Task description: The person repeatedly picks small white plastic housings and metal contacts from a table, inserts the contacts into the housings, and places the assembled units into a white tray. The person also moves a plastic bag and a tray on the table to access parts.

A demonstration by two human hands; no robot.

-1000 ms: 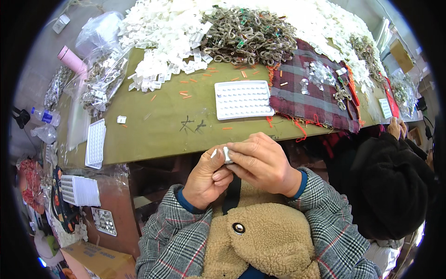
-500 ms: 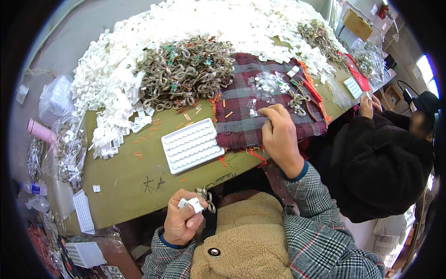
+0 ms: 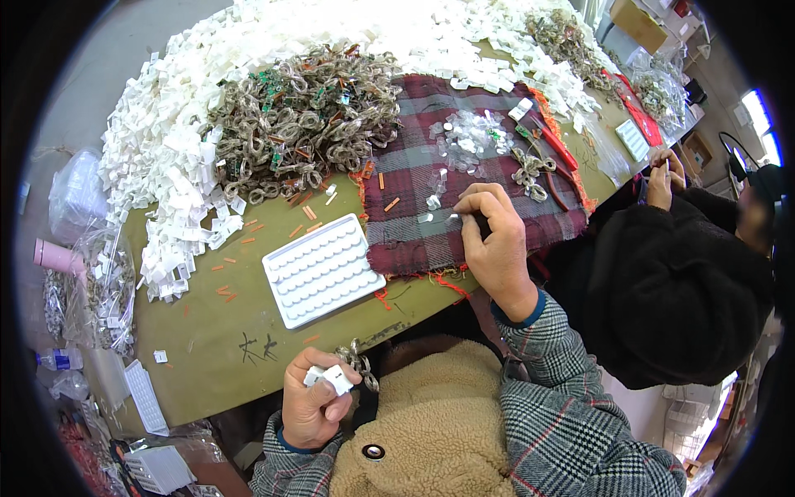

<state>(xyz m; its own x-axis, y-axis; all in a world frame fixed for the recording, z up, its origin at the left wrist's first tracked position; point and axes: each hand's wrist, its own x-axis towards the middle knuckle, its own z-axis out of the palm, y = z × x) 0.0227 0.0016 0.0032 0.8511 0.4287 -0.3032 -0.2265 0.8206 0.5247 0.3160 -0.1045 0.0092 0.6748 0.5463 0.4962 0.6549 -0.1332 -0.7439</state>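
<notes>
Near the table's front edge, my left hand (image 3: 305,407) is closed around a small white plastic case (image 3: 333,379), its fingers curled. A coiled grey wire (image 3: 364,364) hangs at the back of that hand. My right hand (image 3: 501,248) is raised over the plaid cloth (image 3: 513,228), thumb and forefinger pinched on a tiny pale piece (image 3: 454,217) whose kind I cannot make out. Ahead of those fingers, small clear and white pieces (image 3: 472,142) are heaped on the cloth. Red-handled pliers (image 3: 556,149) and a bundle of coiled wire (image 3: 532,172) lie to the right.
A white ridged tray (image 3: 323,269) lies left of the cloth. Behind are a tangle of coiled wires (image 3: 306,124) and a large heap of white cases (image 3: 166,182). Orange slivers (image 3: 224,291) dot the table. A co-worker in dark clothing (image 3: 662,290) sits close on the right.
My right hand has drawn slightly back from the small pieces, its fingertips now pinched on a tiny piece. The white case in my left hand has turned a little. The whole view has shifted.
</notes>
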